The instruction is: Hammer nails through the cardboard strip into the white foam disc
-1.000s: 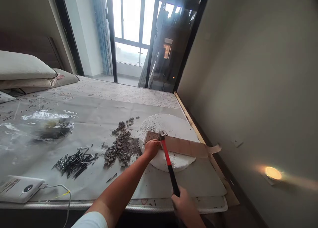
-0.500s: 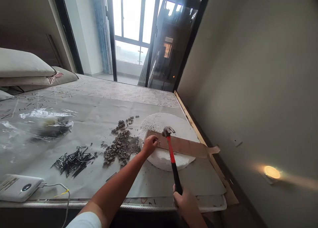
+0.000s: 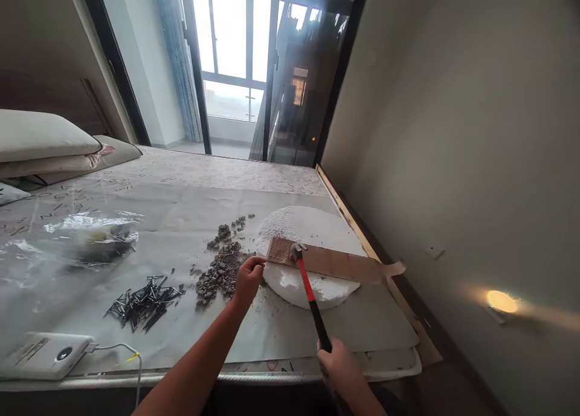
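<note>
My right hand (image 3: 338, 364) grips the hammer (image 3: 310, 295) low on its handle for leverage, with the head on the wooden strip's (image 3: 335, 262) left end. My left hand (image 3: 248, 278) curls just left of the strip, clear of the head. I can't tell whether it holds anything.

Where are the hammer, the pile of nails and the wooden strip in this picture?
hammer (image 3: 307, 286), head view, on the red part of its handle.
pile of nails (image 3: 145, 300), head view, on the middle of the heap.
wooden strip (image 3: 338, 263), head view, on its bare middle stretch.

Bare forearms end in a bare left hand (image 3: 248, 278) and right hand (image 3: 338, 367).
</note>
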Motion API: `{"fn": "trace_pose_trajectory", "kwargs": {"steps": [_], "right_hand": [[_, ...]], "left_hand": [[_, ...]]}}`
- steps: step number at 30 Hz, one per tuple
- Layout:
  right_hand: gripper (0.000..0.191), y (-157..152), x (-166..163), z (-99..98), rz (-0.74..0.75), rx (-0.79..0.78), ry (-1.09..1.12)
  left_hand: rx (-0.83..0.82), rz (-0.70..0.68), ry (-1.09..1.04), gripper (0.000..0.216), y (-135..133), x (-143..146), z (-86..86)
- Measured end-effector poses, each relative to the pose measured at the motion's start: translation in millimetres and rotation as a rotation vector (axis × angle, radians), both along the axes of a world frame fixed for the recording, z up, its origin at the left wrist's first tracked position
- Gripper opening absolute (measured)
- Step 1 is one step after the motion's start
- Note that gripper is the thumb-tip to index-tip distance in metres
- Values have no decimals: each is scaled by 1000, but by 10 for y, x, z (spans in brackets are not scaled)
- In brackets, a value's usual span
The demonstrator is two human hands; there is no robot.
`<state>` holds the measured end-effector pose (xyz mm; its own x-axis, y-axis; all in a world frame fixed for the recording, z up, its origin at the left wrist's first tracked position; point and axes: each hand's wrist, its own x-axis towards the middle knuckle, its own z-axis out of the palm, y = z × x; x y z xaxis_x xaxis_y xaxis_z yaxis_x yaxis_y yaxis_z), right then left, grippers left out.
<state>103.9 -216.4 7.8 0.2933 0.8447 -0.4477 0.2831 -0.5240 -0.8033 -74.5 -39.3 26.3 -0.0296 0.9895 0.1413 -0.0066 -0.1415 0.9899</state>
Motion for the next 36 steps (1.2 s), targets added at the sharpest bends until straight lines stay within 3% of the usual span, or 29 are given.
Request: {"fn": "trace_pose_trajectory", "kwargs": {"steps": [6,12,16,21,24,28,36], "right_hand": [[4,-96,21,93,87,123,-98],[9,-205,34,44,395,262,-219],[11,-247,-25,-85,481,161,-565],[13,-282,-143,-113,555,116,-786],[12,-264,-184,-104,533,113,-795],[12,-203,-198,-103,455,148,-716],[8,-142,-125,-87,336,298,-421]], "left_hand": [[-29,124,53,19,-246,-346,-20],[-103,161,58,21,-255,-740,-113],[-113,121,526,23,-292,-990,-151],[-163,-134,1234,18,-388,-1245,-299],[-291,-254,1438,14,-433,-1317,-446],[-312,-251,1533,19,-444,-1316,-558],[-232,-288,1562,20,-412,-1269,-473]]}}
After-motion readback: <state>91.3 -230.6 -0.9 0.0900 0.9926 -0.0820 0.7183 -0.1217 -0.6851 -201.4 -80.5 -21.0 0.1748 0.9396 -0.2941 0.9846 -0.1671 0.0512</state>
